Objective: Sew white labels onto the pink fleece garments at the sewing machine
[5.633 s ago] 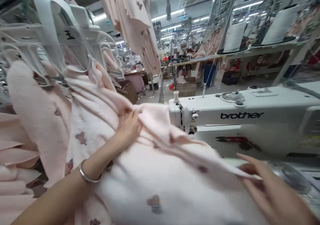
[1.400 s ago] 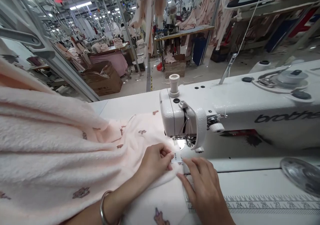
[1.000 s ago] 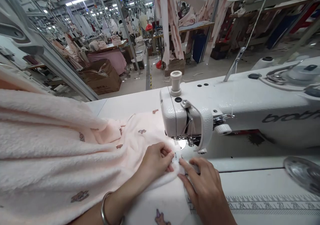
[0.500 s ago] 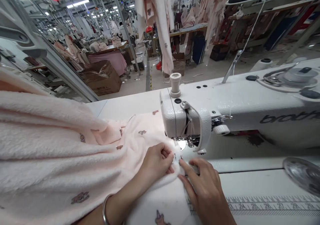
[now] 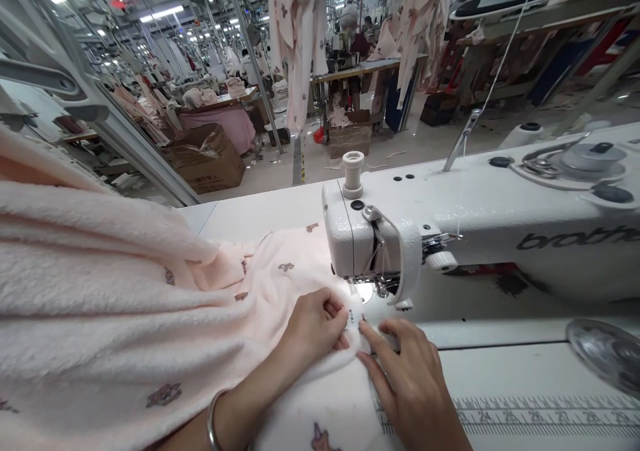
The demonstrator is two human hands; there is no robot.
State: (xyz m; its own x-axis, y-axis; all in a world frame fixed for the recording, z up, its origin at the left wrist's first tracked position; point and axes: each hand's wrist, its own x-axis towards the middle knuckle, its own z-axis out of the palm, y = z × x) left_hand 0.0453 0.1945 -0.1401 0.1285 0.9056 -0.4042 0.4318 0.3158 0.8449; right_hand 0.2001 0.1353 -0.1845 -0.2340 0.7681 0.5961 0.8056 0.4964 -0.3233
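Note:
My left hand is closed in a pinch on the pale pink fleece fabric, just below the sewing machine's needle area. A small white label with dark print lies at its fingertips; whether the pinch takes in the label too is hidden. My right hand rests at the fabric's right edge, index finger and thumb apart and touching the cloth. Above both hands stands the white sewing machine head, its presser foot area lit by a lamp. Printed figures dot the fleece.
Bunched fleece fills the left side of the table. A printed ruler strip runs along the front right. A clear round object sits at the right edge. Beyond the table are a metal post, a cardboard box, hanging garments and other workstations.
The view has shifted slightly, and hanging garments in the background have swung left. Both hands keep the same place on the fabric by the label.

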